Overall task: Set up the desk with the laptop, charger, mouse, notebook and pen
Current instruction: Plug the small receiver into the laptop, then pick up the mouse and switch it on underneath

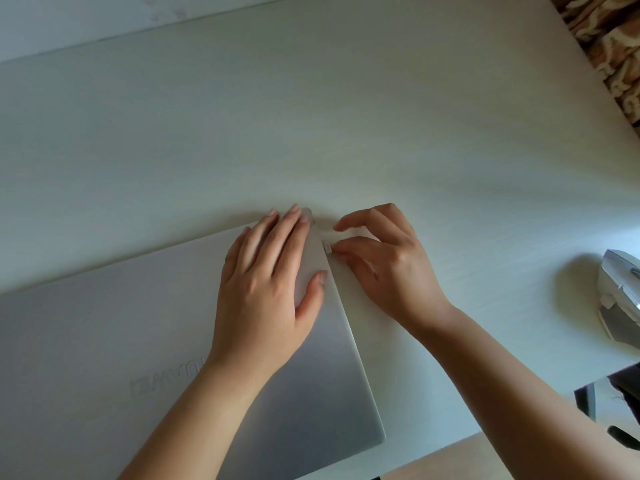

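Your laptop [138,323] lies shut and flat on the desk [346,116], lid logo up; take it as the landmark. Your left hand [266,282] rests flat on the lid near the laptop's far right corner, fingers straight and loosely spread, thumb along the right edge. Your right hand [384,261] sits just off that same edge; thumb and forefinger pinch a small white plug [327,247] at the side port; whether it's fully seated, can't tell; the cable isn't visible. The mouse [623,299] sits well to the right of the laptop; notebook and pen not in view.

Handling, as judgement: the laptop is stiff, fairly heavy and smooth, so it will slide on the desk if pushed sideways; keep the flat palm bracing it. The plug is small, light and rigid; hold it by the body, not the cable; push straight in along the port, no wiggling. To lift the laptop, take both side edges.
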